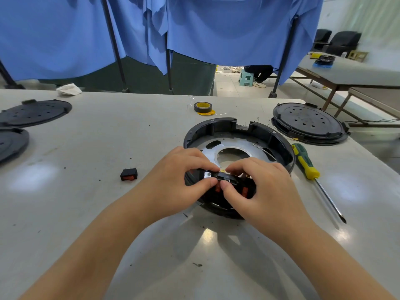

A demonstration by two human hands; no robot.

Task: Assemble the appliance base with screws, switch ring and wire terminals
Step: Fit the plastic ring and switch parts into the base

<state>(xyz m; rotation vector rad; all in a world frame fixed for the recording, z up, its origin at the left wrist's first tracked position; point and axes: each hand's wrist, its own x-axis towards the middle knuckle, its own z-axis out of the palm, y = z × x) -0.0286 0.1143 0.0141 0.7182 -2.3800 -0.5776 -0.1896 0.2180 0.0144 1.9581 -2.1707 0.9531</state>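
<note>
Two hands, left hand (184, 180) and right hand (255, 185), pinch a black switch (223, 177) at the appliance base (279, 139) near rim, apparently seating it; screwdriver (307, 165) lies beside, within reach.

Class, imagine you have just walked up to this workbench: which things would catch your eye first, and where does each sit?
Both hands, the left hand and the right hand, pinch a small switch part at the near rim of the round black appliance base at mid-table. A green-and-yellow screwdriver lies just right of the base, and a spare red rocker switch lies to its left.
</note>
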